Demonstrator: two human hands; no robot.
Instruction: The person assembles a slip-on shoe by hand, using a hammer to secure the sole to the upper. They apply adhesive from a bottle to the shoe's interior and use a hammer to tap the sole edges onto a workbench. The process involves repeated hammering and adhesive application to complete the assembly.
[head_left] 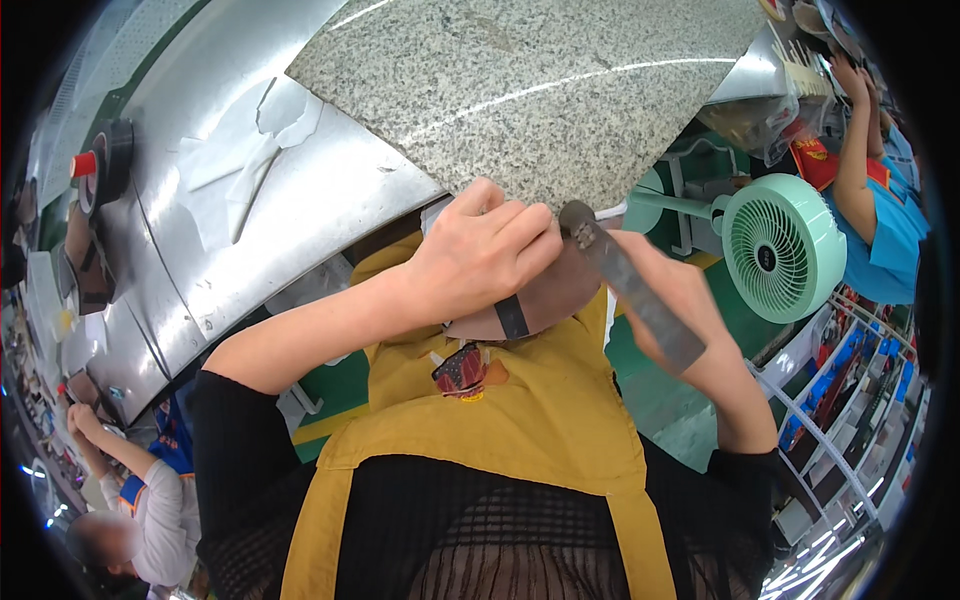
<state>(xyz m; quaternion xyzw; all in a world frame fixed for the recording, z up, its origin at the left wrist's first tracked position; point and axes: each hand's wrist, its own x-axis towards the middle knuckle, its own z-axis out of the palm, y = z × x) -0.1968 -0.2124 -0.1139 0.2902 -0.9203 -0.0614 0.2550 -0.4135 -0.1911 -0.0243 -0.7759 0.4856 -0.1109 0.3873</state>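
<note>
My left hand (490,245) is closed at the front edge of the granite slab (540,110), its fingers pinching the edge of a brownish-pink leather-like piece (560,290) with a black strip across it. That piece hangs over my lap, partly covered by the hand. Just to the right, my right hand (672,285) is closed on a grey metal hammer (640,300), which has a long flat body and a small rounded end close to my left fingertips. The hammer hides part of my right fingers, and the hand is slightly blurred.
On the metal table (330,170) at left lie crumpled white sheets (255,165) and a black tape roll (112,165). A green fan (783,248) stands at right, near a co-worker in blue (890,245). Another person (150,500) works at lower left. A wire rack (840,400) stands lower right.
</note>
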